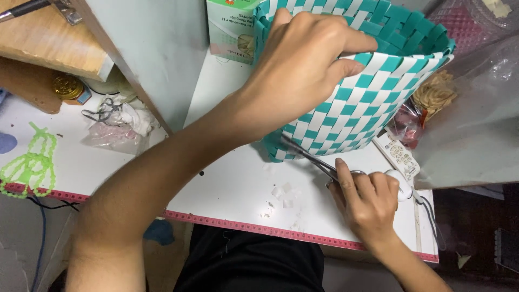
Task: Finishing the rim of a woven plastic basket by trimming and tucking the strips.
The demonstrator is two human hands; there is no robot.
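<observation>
A teal and white woven basket (pixel 367 92) lies tilted on the white table (pixel 232 184). My left hand (pixel 303 59) grips its rim from above, fingers over the edge. My right hand (pixel 367 203) holds small metal scissors (pixel 311 157) by the handles, their blades pointing up-left at the basket's lower corner, touching or very near the weave. Small white strip clippings (pixel 284 194) lie on the table below the basket.
A green and white box (pixel 232 27) stands behind the basket. A remote control (pixel 399 157) and clear plastic bags (pixel 476 97) lie at the right. Crumpled plastic and cloth (pixel 121 121), a gold lid (pixel 67 86) and a green bead figure (pixel 32 162) sit at the left.
</observation>
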